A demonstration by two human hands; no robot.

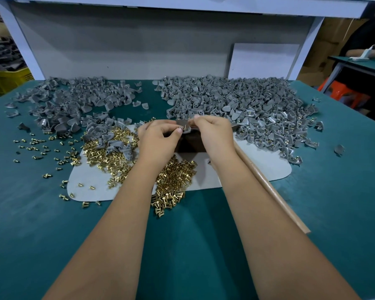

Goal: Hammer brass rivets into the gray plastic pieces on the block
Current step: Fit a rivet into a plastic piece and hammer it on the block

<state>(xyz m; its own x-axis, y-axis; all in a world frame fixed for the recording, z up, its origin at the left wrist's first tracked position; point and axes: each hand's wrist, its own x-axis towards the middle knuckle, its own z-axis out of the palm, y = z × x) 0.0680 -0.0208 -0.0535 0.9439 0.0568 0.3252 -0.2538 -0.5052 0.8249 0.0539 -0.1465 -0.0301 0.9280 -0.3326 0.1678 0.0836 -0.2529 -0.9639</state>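
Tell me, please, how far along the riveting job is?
Done: the right pile shows brass in many pieces. In hand: both the left hand and right hand pinch a gray piece with a rivet over the block. Left: the left pile, loose rivets.

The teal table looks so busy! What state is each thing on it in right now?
Left hand: fingers pinching a small brass rivet.
Right hand: fingers holding a gray plastic piece over the dark block.
Wooden hammer handle: lying on the table, ungripped.
Loose brass rivets: heaped on the pale mat.
Right pile of gray pieces: many showing brass.
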